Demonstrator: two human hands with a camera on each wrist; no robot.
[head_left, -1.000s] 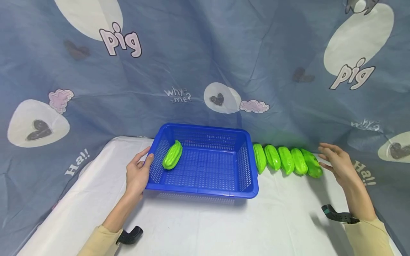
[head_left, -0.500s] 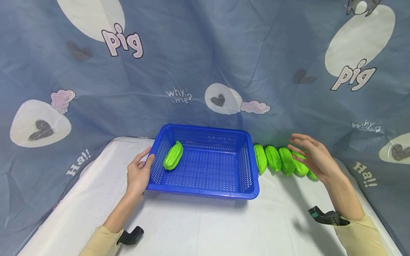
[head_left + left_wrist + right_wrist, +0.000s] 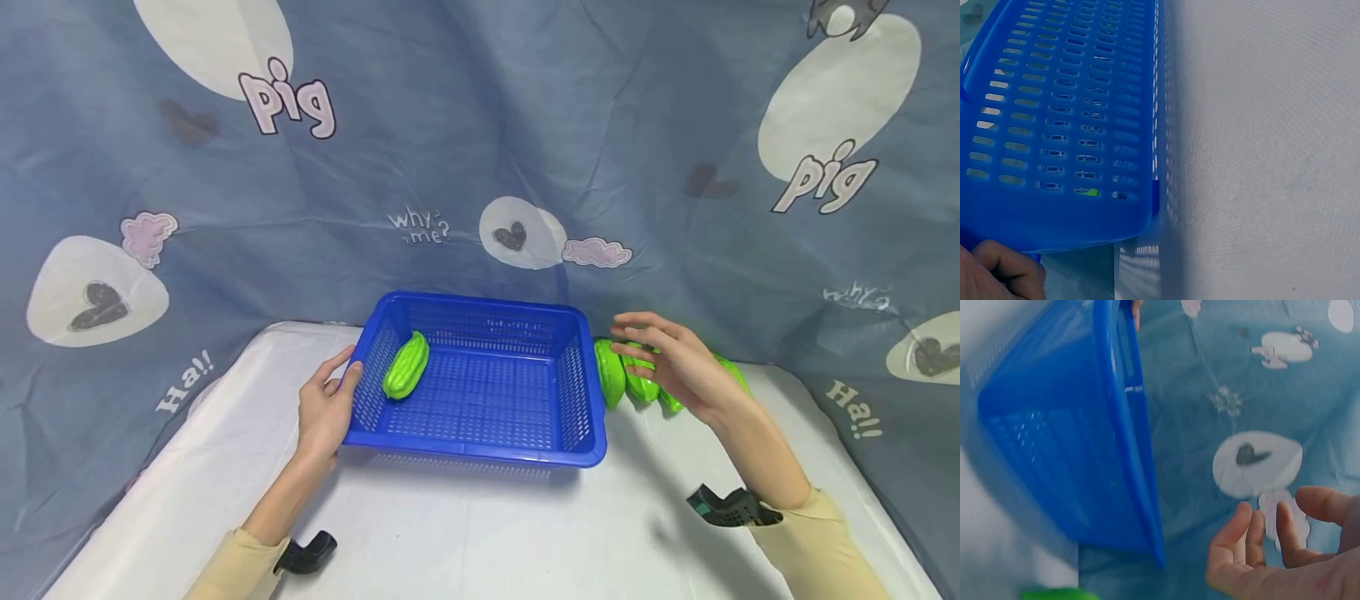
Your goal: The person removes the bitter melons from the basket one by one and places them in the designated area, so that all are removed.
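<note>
A blue plastic basket point(image 3: 480, 450) with slotted walls stands on the white-covered table. My left hand point(image 3: 324, 408) grips its left rim; in the left wrist view the curled fingers point(image 3: 1013, 269) sit at the rim's edge. One bright green, ridged fruit point(image 3: 406, 367) lies inside, near the left wall. Outside the right wall, several similar green fruits point(image 3: 611, 375) form a row, partly covered by my right hand. That right hand point(image 3: 682, 367) hovers above the row with loosely bent fingers, holding nothing. In the right wrist view its fingers point(image 3: 1229, 544) are apart from the basket.
A blue-grey printed cloth point(image 3: 450, 167) hangs directly behind the basket and fruits. White cloth point(image 3: 480, 533) covers the table, reaching in front of the basket and to both sides.
My right hand has moved left, from the right end of the fruit row to above its left part. The left hand and the basket stay as they were.
</note>
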